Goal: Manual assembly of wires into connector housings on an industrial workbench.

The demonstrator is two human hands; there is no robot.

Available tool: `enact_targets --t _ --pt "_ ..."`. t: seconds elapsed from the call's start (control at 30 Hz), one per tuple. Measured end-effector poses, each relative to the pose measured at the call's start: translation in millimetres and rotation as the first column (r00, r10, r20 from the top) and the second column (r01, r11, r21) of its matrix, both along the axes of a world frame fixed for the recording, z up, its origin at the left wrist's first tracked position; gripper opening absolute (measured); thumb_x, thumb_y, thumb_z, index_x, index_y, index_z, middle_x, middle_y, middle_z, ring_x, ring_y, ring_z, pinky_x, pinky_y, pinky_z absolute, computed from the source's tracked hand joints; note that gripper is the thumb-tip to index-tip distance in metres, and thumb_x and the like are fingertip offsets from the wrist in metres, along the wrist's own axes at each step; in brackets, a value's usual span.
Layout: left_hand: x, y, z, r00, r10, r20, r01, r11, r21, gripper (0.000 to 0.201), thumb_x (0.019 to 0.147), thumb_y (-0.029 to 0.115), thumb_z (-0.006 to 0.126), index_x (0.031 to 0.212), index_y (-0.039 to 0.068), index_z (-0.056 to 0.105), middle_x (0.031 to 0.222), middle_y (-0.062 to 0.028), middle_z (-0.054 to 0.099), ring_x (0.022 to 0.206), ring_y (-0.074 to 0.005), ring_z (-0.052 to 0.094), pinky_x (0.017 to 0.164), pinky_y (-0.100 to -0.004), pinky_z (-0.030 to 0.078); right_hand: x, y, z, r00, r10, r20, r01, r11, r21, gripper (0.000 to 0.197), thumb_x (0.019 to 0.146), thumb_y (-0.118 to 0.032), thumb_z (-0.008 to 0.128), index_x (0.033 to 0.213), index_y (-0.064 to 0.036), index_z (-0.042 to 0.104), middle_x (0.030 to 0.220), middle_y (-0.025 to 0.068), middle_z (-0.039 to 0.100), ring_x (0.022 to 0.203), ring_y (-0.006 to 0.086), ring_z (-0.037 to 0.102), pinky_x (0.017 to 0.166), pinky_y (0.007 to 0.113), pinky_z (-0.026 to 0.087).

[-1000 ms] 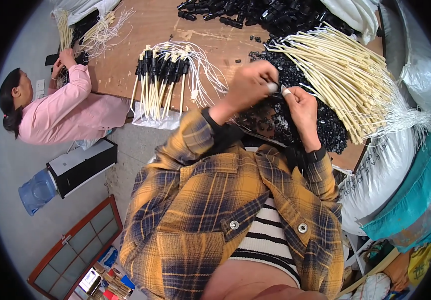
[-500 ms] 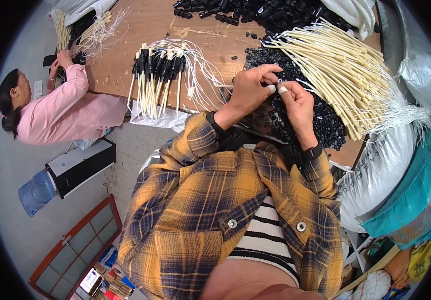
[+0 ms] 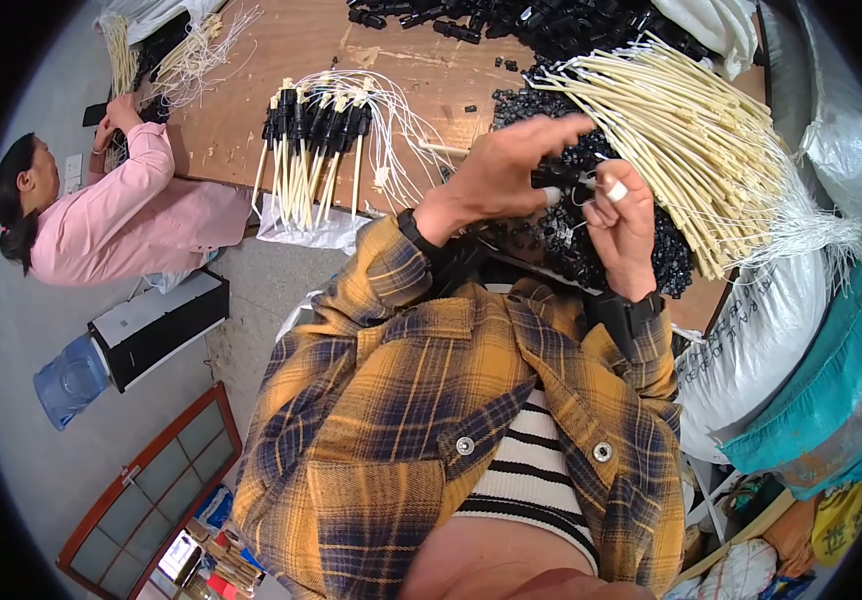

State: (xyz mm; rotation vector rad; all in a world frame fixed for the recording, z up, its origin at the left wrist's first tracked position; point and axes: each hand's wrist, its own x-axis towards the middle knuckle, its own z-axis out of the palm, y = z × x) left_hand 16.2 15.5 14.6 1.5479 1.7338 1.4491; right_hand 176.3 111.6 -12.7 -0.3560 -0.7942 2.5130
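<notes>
My left hand, slightly blurred, is raised over a heap of small black plastic pieces. From behind it a cream tube sticks out to the left, apparently held against the palm; its other end is hidden. The thumb carries a white wrap, and the forefinger stretches away from it. Close by on the right, my right hand has its fingers curled in a pinch, also with a white wrap. A thin white wire loops between both hands and runs to the right fingertips.
A large bundle of cream tubes with white wires lies at right. Tubes fitted with black sockets stand together at left. More black sockets are piled at the back. A person in pink works at far left; white sacks stand at right.
My hands have moved apart: the right one has dropped slightly with its fingers curled in, and the left has tilted up, its fingers spreading. The cream tube shifted up with the left hand.
</notes>
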Motion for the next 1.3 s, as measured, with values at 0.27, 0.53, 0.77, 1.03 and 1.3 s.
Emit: enact_targets --t 0.27,0.53,0.77,1.03,1.3 --pt "-13 -16 -17 0.969 -0.002 -0.248 -0.067 0.961 -0.27 0.033 0.069 0.006 0.067 0.102 0.009 0.069 0.088 -0.0077 0.071 0.071 -0.0193 0.067 0.061 -0.0301 0.053 3 -3 16 0.872 -0.446 0.202 -0.325 -0.219 0.92 0.03 0.088 -0.005 0.059 0.117 -0.0107 0.066 0.078 -0.0003 0.065 0.055 0.0064 0.051 0.052 0.021 0.043" --pt "1 -22 -16 0.796 -0.017 -0.605 -0.125 0.973 -0.193 0.029 0.064 0.012 0.07 0.092 0.016 0.065 0.067 -0.0023 0.056 0.061 -0.0232 0.061 0.047 -0.0351 0.045 -13 -4 12 0.667 -0.257 0.699 -0.505 0.533 0.678 0.018 0.081 -0.011 0.074 0.091 -0.0016 0.063 0.059 -0.002 0.048 0.054 0.0061 0.041 0.049 0.023 0.034" --pt "-65 -66 -42 0.594 0.486 -0.641 -0.543 0.83 0.125 0.016 0.069 0.012 0.068 0.084 0.013 0.069 0.082 -0.0031 0.061 0.08 -0.0234 0.058 0.074 -0.0394 0.04 -23 -16 34 0.761 -0.635 0.132 -0.108 0.076 0.991 0.01 0.078 -0.011 0.074 0.084 -0.0045 0.069 0.096 0.0123 0.067 0.075 0.0199 0.065 0.064 0.03 0.051" --pt "-89 -57 -42 0.566 0.508 -0.649 -0.584 0.803 0.119 0.036 0.067 0.013 0.067 0.102 0.006 0.063 0.107 -0.0127 0.06 0.106 -0.0302 0.054 0.093 -0.0442 0.04 -11 -15 6 0.872 -0.37 0.319 -0.382 -0.107 0.918 0.026 0.074 -0.013 0.074 0.098 -0.0048 0.068 0.105 0.012 0.066 0.095 0.03 0.063 0.082 0.036 0.049" --pt "-158 40 -75 0.651 0.307 -0.694 -0.551 0.82 -0.153 0.04 0.075 0.005 0.057 0.114 0.013 0.066 0.117 -0.01 0.063 0.107 -0.0334 0.056 0.097 -0.0426 0.044 50 39 32 0.448 -0.846 0.29 -0.751 -0.18 0.635 0.014 0.075 -0.009 0.07 0.088 -0.0079 0.064 0.081 0.0099 0.059 0.073 0.031 0.059 0.063 0.04 0.047"
